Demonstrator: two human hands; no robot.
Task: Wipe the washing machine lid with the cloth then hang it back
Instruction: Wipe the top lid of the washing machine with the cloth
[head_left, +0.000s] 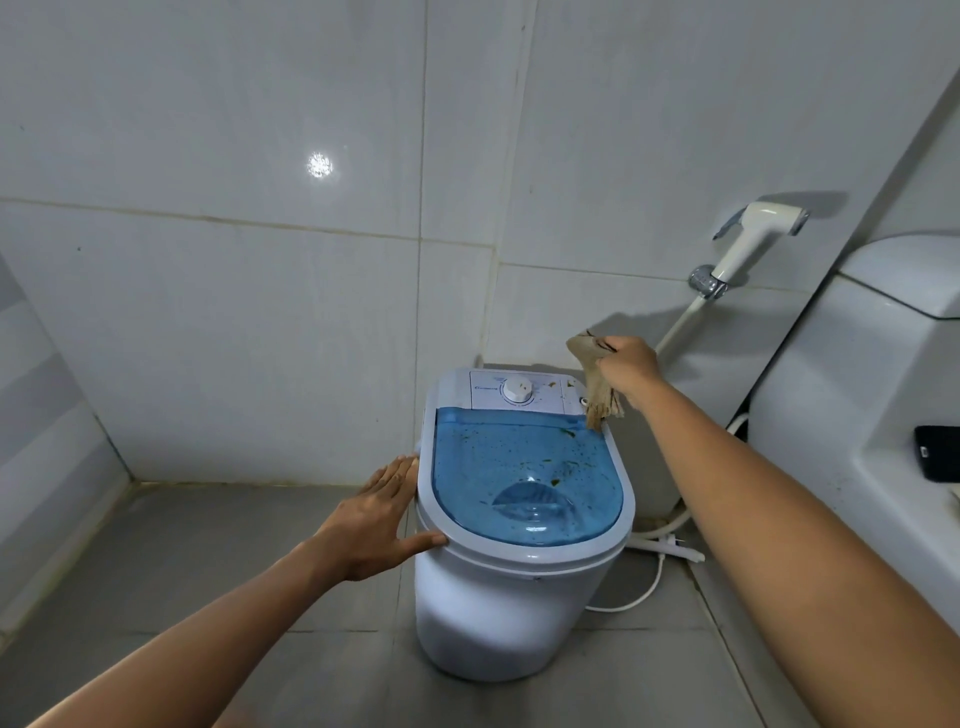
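A small white washing machine stands on the floor in the corner. Its clear blue lid is closed and speckled with brown dirt, mostly at the far right. Behind the lid is a white control panel with a round dial. My right hand grips a beige cloth above the machine's far right corner; the cloth's lower end touches the lid's edge there. My left hand rests flat on the machine's left rim, fingers spread, thumb on the front rim.
A bidet sprayer hangs on the wall at right, its hose running down behind my arm. A white toilet tank stands at far right with a black phone on its ledge. A white cord lies on the grey floor tiles.
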